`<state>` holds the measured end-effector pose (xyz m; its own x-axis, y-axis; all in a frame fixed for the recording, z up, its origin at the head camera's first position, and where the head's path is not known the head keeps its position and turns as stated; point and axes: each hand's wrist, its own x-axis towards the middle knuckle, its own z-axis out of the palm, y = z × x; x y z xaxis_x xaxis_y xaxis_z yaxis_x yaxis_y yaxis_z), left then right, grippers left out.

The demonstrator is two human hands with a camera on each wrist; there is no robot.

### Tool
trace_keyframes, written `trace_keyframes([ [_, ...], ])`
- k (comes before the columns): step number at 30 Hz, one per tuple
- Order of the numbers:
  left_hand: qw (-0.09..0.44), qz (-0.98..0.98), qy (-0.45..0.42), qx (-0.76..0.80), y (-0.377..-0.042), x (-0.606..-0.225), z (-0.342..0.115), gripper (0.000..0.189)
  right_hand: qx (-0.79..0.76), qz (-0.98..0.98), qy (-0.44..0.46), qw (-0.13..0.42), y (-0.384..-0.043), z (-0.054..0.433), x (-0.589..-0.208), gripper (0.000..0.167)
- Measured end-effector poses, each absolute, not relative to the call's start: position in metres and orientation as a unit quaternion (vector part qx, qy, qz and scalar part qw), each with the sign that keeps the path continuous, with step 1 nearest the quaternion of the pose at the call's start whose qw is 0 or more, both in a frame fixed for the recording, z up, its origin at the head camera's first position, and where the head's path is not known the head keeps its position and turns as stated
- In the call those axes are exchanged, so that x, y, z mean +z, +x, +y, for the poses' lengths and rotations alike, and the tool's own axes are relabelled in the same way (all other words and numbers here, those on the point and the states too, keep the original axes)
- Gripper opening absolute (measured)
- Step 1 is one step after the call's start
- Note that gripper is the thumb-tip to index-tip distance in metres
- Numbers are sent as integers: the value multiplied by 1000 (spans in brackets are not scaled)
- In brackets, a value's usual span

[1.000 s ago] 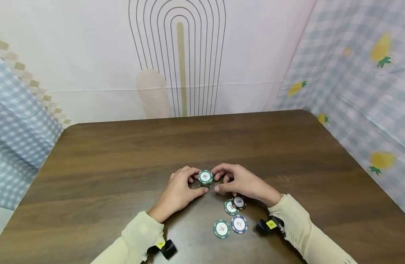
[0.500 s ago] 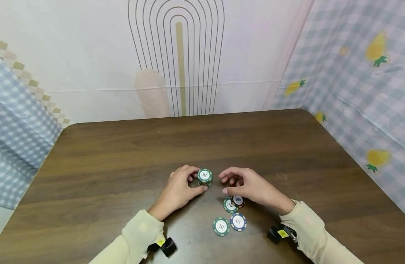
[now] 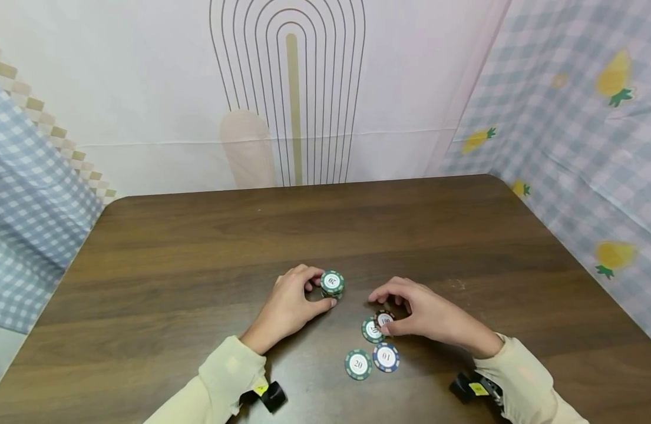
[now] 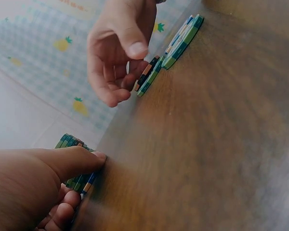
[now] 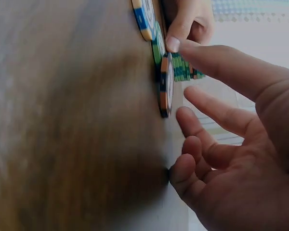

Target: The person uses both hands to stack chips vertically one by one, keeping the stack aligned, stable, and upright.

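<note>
In the head view my left hand [image 3: 289, 301] grips a short stack of poker chips [image 3: 332, 282], its top one green and marked 20. Thumb and fingers lie around the stack's side, as the left wrist view of the stack [image 4: 77, 184] also shows. Over a black 100 chip [image 3: 385, 318] hovers my right hand [image 3: 428, 312], thumb and fingers spread apart. That black chip [image 5: 164, 86] partly overlaps a green chip [image 3: 371, 331]. Closer to me lie a green 20 chip [image 3: 358, 364] and a blue 10 chip [image 3: 386, 357].
The chips stand on a dark brown wooden table [image 3: 198, 247] with rounded far corners. A white patterned cloth [image 3: 161, 106] hangs behind it. Blue checked cloths hang at the left [image 3: 33, 194] and right [image 3: 580, 147].
My right hand has left the side of the stack and moved right and towards me, over the black chip. The left hand stays on the stack.
</note>
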<state>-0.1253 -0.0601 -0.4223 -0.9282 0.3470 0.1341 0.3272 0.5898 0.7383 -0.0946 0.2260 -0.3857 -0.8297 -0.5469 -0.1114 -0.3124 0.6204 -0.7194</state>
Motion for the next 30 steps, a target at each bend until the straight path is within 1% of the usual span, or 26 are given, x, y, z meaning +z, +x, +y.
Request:
trace_keyframes([
  [4,13,892,187,411,-125,-423,-61,44,-355,881,-255,182,-96,231,-385,45],
  [7,13,893,186,409,-125,-423,-62,44,-354,877,-260,193,-97,234,-387,45],
  [16,10,892,190,411,-125,-423,-60,44,-352,875,-267,199,-97,240,-391,35],
  [22,6,892,197,408,-124,-424,-60,43,-337,875,-293,188,-96,241,-395,32],
  [30,2,892,199,405,-124,-424,-60,44,-342,871,-322,145,-98,243,-403,30],
])
